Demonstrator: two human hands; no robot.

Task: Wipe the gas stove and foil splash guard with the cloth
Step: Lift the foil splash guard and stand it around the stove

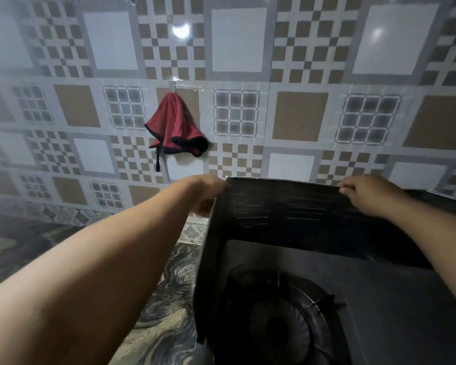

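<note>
A: How far along is the wiping?

B: My guess, not started. The red cloth with black trim hangs on a wall hook at 12 o'clock, untouched. The left hand and right hand each pinch the top edge of the dark foil splash guard, a grip on foil only, standing round the black gas stove on the marbled counter.

A: Any labels?

B: 0 readable.

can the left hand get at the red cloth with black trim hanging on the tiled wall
Probably yes. The red cloth with black trim hangs in the open just above the left hand, with nothing between them. But that hand now grips the top edge of the dark foil splash guard and would have to let go first.
</note>
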